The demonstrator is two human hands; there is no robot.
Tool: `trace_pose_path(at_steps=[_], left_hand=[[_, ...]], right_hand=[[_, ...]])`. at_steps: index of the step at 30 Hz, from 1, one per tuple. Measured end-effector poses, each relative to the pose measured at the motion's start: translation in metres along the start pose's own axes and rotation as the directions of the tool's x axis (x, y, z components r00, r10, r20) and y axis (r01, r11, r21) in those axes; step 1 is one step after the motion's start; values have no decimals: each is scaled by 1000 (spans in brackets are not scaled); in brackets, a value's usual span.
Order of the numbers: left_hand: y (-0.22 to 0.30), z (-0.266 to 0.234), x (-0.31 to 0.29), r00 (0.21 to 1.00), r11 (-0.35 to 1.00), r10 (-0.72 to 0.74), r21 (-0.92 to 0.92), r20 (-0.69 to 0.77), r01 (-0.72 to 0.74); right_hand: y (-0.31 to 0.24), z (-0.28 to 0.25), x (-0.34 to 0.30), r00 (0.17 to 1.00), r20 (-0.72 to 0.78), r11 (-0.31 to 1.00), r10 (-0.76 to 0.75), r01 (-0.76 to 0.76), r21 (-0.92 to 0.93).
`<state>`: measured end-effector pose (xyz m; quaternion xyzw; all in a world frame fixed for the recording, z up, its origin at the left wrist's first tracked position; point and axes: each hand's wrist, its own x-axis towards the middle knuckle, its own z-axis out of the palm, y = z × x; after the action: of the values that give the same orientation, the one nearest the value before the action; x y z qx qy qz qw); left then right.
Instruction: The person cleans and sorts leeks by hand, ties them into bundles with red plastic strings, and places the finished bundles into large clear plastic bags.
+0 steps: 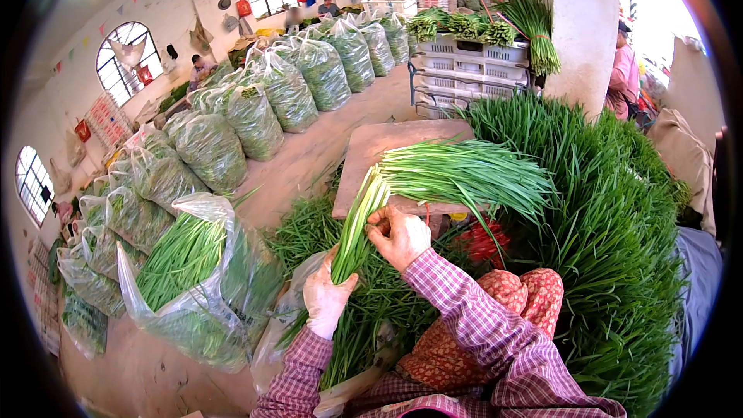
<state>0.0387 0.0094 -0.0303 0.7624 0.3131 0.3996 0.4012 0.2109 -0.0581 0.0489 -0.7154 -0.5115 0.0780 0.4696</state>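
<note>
At the centre of the frame, our left hand (325, 299) is closed round a bunch (358, 226) of green stalks, which slants up across the lower edge of the board (361, 143), near its left corner. Our right hand (402, 240) is just beside the bunch, narrow, thumb and fingertips drawn together; we cannot tell whether they pinch a stalk. On the board we see a pile (464, 174), its leaves reaching past the right edge and its pale ends by the top of our bunch. The board's surface shows along its upper and left edges.

Room is tightest at the right of the frame, where the heap (604, 248) crowds near the board and our knees (542, 298). At lower left, an open bag (197, 333) stands near our left sleeve (298, 368), and loose leaves (303, 228) lie between bag and board. Our widest lane is the floor (298, 156) at upper centre, between the full bags (290, 89) and the board, running up toward the crates (464, 81).
</note>
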Motion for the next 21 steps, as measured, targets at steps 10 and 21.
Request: trace_pose_path(at_steps=[10, 21], left_hand=[[1, 0, 3, 999, 997, -38, -68, 25, 40], [4, -12, 2, 958, 963, -172, -164, 228, 212]], right_hand=[[6, 5, 2, 991, 102, 992, 83, -92, 90], [31, 16, 1, 983, 184, 825, -28, -81, 559]])
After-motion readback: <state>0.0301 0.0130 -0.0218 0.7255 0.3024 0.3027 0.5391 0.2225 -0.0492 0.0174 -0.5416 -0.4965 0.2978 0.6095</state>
